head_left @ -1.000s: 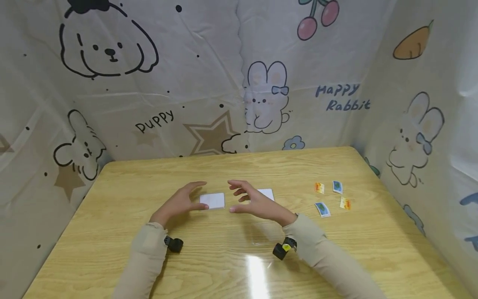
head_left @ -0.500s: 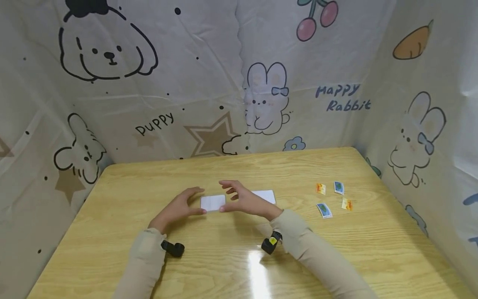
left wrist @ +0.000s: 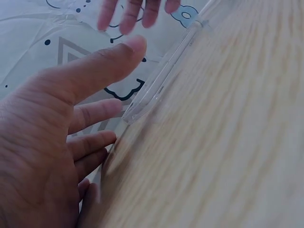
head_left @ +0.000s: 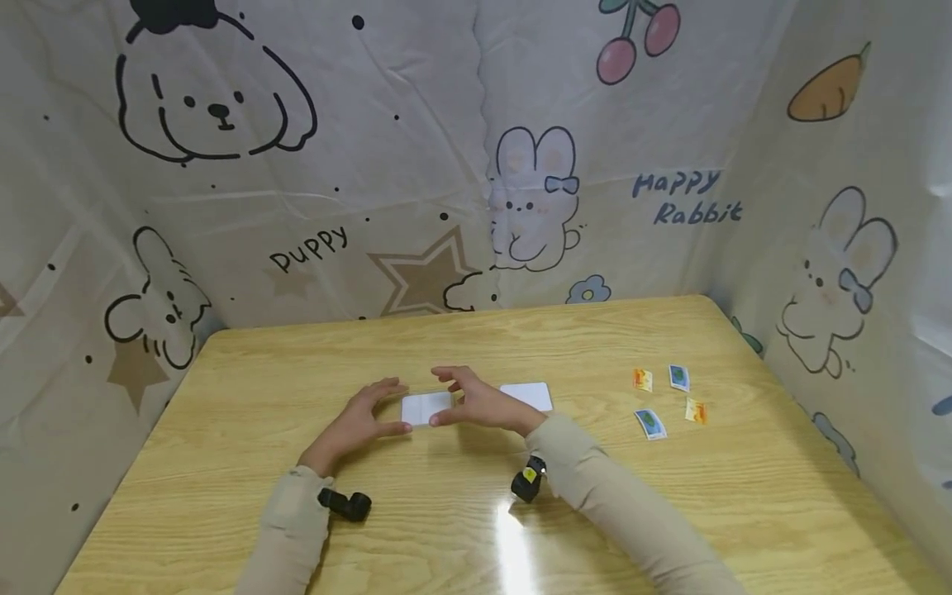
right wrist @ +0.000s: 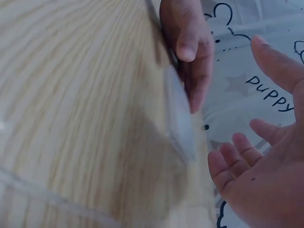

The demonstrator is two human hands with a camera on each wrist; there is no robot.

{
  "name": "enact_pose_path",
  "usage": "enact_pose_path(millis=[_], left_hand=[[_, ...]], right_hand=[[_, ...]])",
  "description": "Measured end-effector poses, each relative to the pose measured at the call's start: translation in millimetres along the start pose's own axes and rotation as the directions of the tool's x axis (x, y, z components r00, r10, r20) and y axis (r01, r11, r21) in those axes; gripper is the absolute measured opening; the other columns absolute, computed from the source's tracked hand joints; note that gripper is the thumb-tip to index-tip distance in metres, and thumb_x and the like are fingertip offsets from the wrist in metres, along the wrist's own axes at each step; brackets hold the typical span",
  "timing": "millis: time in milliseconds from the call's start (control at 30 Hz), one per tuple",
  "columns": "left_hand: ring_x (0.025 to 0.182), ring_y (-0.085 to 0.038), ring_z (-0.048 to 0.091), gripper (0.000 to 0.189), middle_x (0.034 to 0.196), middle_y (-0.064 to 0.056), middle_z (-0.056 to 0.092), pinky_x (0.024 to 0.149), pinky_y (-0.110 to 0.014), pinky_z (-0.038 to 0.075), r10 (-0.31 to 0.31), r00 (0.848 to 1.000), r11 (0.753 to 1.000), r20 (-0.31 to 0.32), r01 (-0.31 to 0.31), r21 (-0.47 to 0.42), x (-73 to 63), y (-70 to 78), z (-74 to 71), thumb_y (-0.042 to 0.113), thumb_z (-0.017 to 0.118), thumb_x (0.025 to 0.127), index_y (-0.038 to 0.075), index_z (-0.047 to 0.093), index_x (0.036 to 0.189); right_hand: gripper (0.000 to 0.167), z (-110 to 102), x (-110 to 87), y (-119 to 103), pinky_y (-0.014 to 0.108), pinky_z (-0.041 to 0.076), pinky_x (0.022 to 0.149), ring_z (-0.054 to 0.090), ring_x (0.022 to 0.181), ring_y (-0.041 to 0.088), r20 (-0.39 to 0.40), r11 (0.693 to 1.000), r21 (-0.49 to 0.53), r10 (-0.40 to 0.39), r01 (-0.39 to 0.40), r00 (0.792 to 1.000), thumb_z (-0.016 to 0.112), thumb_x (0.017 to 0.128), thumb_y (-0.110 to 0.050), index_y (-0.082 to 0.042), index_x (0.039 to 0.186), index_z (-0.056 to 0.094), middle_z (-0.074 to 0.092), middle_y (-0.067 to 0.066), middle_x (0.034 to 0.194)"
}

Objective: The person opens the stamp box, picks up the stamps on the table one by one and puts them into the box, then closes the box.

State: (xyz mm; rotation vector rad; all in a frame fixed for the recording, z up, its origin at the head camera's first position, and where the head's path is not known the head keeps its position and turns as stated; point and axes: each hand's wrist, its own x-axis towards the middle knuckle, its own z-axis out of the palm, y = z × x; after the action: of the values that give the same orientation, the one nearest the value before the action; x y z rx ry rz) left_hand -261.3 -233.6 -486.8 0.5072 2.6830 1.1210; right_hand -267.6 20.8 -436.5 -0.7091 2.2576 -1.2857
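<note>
A flat white rectangular case with clear edges (head_left: 426, 408) lies on the table between the hands. My left hand (head_left: 355, 423) is at its left side, thumb and fingers spread apart; in the left wrist view the left hand (left wrist: 52, 114) shows loosely extended fingers near the clear edge. From the right, my right hand (head_left: 479, 403) reaches over the case's right end, its thumb at the near right corner. In the right wrist view the right hand (right wrist: 266, 166) has its thumb well apart from its fingers, beside the pale case (right wrist: 178, 116). Whether either hand touches the case is hard to tell.
A second white rectangle (head_left: 526, 396) lies behind the right wrist, partly covered. Several small picture cards, two orange and two blue, such as the blue card (head_left: 650, 424), lie at the table's (head_left: 335, 355) right. A printed curtain (head_left: 416, 124) encloses the back and sides.
My right hand has moved left to the white case, its thumb now at the near right corner. The left hand stays by the left end, almost unmoved.
</note>
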Motion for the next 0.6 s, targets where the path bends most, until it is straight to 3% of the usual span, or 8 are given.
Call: enact_pose_path(millis=[300,600], left_hand=[[0.146,-0.047,0.014,0.072,0.158,-0.013,0.029,0.115,-0.067,0.010,0.016,1.000,0.998,-0.011,-0.016,0.060,1.1,-3.6,2.2,0.046,0.075,0.080,0.013,0.051,0.139],[0.146,-0.045,0.017,0.069,0.157,-0.010,0.031,0.114,-0.066,0.014,0.004,1.000,0.998,-0.030,-0.002,0.058,-0.6,-5.5,3.8,0.043,0.076,0.080,0.017,0.052,0.139]], right_hand=[[0.080,-1.1,14.2,8.8,0.050,0.039,0.107,0.039,0.132,0.034,0.007,0.988,-0.144,0.051,-0.049,0.999,0.076,0.084,-0.030,-0.007,0.148,0.035,0.034,0.019,0.148],[0.077,6.1,24.3,22.7,0.050,0.034,0.110,0.034,0.134,0.034,0.003,0.966,-0.246,0.089,-0.086,0.996,0.078,0.081,-0.032,-0.009,0.145,0.042,0.037,0.019,0.147]])
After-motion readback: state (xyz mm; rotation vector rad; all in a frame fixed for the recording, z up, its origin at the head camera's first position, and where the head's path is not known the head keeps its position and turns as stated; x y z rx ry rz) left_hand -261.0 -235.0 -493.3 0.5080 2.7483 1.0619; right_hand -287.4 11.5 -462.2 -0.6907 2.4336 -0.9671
